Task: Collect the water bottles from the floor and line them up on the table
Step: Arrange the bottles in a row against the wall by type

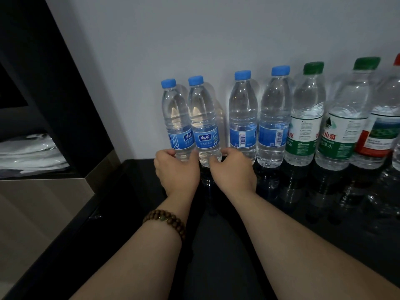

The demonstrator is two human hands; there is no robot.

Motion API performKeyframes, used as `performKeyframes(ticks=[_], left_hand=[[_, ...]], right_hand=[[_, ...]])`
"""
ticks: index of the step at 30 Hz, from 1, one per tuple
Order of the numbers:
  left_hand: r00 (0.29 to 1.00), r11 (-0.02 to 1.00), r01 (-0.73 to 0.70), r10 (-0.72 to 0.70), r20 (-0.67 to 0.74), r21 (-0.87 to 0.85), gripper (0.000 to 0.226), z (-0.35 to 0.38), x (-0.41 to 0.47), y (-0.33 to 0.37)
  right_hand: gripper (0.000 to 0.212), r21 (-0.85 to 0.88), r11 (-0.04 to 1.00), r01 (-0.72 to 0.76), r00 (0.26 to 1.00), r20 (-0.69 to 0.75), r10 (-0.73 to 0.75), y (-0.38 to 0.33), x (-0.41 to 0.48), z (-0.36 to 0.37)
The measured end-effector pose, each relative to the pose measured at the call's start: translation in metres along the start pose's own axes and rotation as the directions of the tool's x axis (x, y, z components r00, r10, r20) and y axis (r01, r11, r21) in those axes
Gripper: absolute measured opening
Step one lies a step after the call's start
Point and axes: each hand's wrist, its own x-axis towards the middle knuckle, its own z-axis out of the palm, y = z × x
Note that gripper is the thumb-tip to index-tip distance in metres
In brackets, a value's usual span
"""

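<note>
A row of water bottles stood against the wall on a glossy black tabletop (324, 245). The left hand (176, 167) gripped the base of the leftmost bottle (177, 118); the right hand (232, 169) gripped the neighbouring bottle (203, 120), which touched it. Fingers hid both bases. Further right stood blue-capped bottles (243, 113), green-capped bottles (307, 113) and a red-labelled bottle (381, 131) cut off at the edge.

You can read 康师傅 on the leftmost bottle (176, 118) at the table's (303, 224) back edge, 康师傅 and an upright PURE on the second bottle (203, 118), 泉 and 水 on the first green-capped bottle (307, 118), and 山泉 and 净水 on the second green-capped bottle (346, 122).
</note>
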Motion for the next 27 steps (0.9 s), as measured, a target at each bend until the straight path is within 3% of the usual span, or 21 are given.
performKeyframes(ticks=[8,11,17,22,27], left_hand=[[0.994,0.992,0.105,-0.105,0.008,-0.071,0.034,0.004,0.013,-0.010],[0.993,0.993,0.093,-0.088,0.080,-0.067,0.042,0.004,0.010,-0.009],[0.974,0.999,0.039,-0.039,0.223,0.002,0.028,0.002,0.009,-0.006],[0.979,0.997,-0.031,0.016,0.204,0.071,0.035,0.004,0.010,-0.005],[0.980,0.997,0.041,-0.029,0.197,-0.059,0.039,0.003,0.009,-0.006]], right_hand=[[0.038,-0.049,0.998,0.044,0.999,0.004,-0.044,0.003,0.000,0.001],[0.039,-0.049,0.998,0.042,0.999,0.008,-0.042,0.004,0.002,0.003],[0.036,-0.057,0.997,0.047,0.999,0.002,-0.047,0.007,0.003,0.004],[0.035,-0.048,0.997,0.052,0.999,-0.003,-0.052,0.007,0.003,0.005],[0.036,-0.063,0.996,0.058,0.998,-0.024,-0.060,0.007,0.002,0.005]])
